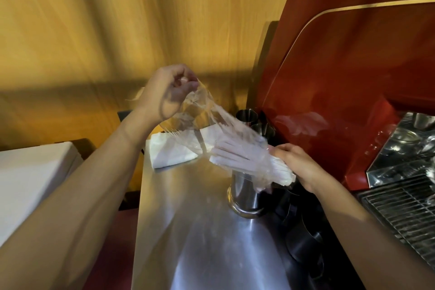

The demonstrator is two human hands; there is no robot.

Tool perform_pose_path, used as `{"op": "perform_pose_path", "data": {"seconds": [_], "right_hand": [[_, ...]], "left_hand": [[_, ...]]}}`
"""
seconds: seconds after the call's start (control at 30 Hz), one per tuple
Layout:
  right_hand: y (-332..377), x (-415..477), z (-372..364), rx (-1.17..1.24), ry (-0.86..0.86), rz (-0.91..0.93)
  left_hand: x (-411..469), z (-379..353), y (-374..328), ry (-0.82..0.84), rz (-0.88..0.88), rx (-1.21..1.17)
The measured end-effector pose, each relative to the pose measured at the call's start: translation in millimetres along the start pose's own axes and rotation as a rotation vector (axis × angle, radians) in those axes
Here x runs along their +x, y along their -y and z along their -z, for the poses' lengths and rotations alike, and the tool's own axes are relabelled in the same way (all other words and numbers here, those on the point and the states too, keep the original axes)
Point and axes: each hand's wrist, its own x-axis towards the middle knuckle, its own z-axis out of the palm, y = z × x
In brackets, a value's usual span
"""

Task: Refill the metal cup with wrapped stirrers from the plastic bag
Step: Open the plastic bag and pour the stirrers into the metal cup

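Both forearms are bare from the frame's edge to the wrist, with no sleeve in view. The left hand (170, 94) wears no glove, ring or watch. The right hand (297, 165) is likewise ungloved, its wrist unadorned. Tendons show along the left forearm.

The steel counter (188, 231) is bare at 6 o'clock of the metal cup (244, 193), so a hand can pass there. At 10 o'clock lie white napkins (174, 150). At 12 o'clock stand small steel cups (244, 116). At 3 o'clock the red machine (341, 101) closes the way, with dark pitchers (303, 240) just beside the cup. The stretched plastic bag (211, 120) covers the cup's mouth.
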Motion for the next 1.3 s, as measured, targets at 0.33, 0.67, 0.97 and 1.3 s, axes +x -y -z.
{"op": "perform_pose_path", "data": {"seconds": [0.33, 0.67, 0.97, 1.3], "right_hand": [[0.7, 1.2, -29.2, 0.007, 0.131, 0.07], [8.6, -15.9, -58.6, 0.009, 0.227, 0.121], [24.2, -42.4, -26.4, 0.044, 0.513, 0.554], [14.7, -62.2, -31.8, 0.181, -0.012, 0.57]], "left_hand": [[-2.4, 15.5, 0.9, -0.027, 0.002, 0.024], [-11.0, 39.5, 9.1, -0.097, 0.131, 0.055], [-9.3, 47.8, 2.3, -0.139, 0.181, 0.146], [-1.9, 38.0, -11.4, -0.191, 0.172, 0.073]]}}
